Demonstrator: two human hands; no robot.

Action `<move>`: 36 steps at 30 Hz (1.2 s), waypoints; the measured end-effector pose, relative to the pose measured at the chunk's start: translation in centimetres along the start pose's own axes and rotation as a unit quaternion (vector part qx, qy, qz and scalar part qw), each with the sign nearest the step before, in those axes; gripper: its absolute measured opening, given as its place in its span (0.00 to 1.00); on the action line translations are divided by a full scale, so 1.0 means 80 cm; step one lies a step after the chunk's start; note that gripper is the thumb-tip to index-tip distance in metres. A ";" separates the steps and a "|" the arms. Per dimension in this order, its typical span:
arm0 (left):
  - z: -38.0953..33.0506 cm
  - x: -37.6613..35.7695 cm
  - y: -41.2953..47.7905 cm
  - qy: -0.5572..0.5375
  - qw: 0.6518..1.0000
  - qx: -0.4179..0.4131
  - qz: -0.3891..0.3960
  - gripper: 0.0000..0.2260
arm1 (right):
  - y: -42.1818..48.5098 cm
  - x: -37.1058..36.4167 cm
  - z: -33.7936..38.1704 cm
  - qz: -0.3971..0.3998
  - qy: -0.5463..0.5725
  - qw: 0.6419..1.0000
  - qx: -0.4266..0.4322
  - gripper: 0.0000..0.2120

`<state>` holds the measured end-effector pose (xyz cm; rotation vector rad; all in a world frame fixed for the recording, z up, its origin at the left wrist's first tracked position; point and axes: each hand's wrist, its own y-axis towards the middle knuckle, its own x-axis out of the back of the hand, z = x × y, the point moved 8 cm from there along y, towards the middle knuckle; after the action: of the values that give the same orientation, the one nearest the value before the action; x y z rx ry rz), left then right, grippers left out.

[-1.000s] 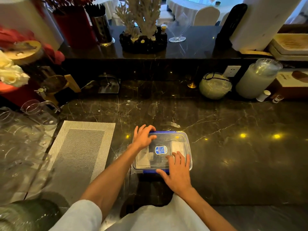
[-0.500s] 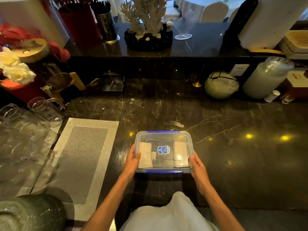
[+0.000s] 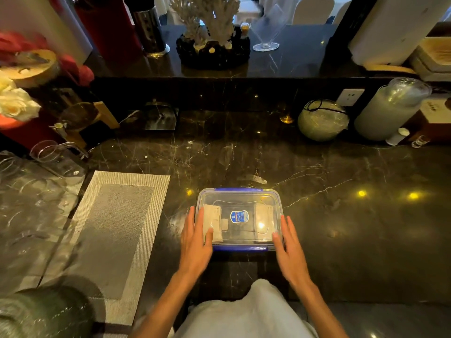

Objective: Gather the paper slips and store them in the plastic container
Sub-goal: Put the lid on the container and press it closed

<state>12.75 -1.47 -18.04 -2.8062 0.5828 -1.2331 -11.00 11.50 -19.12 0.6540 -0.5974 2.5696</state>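
Observation:
The clear plastic container (image 3: pixel 240 191) with blue clips sits on the dark marble counter just in front of me, with its lid on. Paper slips lie inside, one stack at the left end (image 3: pixel 216 215) and another at the right end (image 3: pixel 263 213). My left hand (image 3: pixel 195 245) lies along the container's left end, fingers stretched out and thumb on the lid. My right hand (image 3: pixel 290 247) lies along the right end in the same way, thumb at the near right corner. Neither hand curls around anything.
A grey woven placemat (image 3: pixel 112 230) lies to the left, with clear glassware (image 3: pixel 31 191) beyond it. At the back right stand a round glass bowl (image 3: pixel 322 120) and a tall jar (image 3: pixel 388 108). A raised ledge behind holds a coral ornament (image 3: pixel 212 32) and a glass (image 3: pixel 267 32).
A second ago my hands pressed on top of the lid. They then moved to the container's two short ends, and now the fingers lie straighter and flatter there.

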 end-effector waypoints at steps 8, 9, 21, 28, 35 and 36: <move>-0.012 -0.060 -0.028 0.268 0.953 -0.098 0.099 0.29 | -0.010 -0.060 0.024 0.065 -0.389 0.907 0.144 0.32; -0.009 -0.063 -0.026 0.281 0.950 -0.095 0.097 0.30 | -0.007 -0.060 0.024 0.058 -0.400 0.903 0.144 0.32; -0.017 -0.065 0.119 0.298 0.941 -0.100 0.127 0.31 | 0.126 -0.048 0.055 0.015 -0.371 0.916 0.150 0.30; -0.043 -0.061 0.270 0.291 0.943 -0.096 0.126 0.31 | 0.269 -0.034 0.103 0.007 -0.354 0.921 0.162 0.30; -0.069 -0.056 0.410 0.296 0.944 -0.099 0.102 0.30 | 0.401 -0.023 0.142 -0.020 -0.343 0.925 0.165 0.30; -0.072 -0.056 0.426 0.297 0.945 -0.102 0.097 0.30 | 0.417 -0.022 0.146 -0.024 -0.346 0.923 0.166 0.30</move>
<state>-5.27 -30.89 -22.94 -2.4004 1.0306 -2.0808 -21.93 -22.16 -20.66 1.7033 -0.3320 2.3681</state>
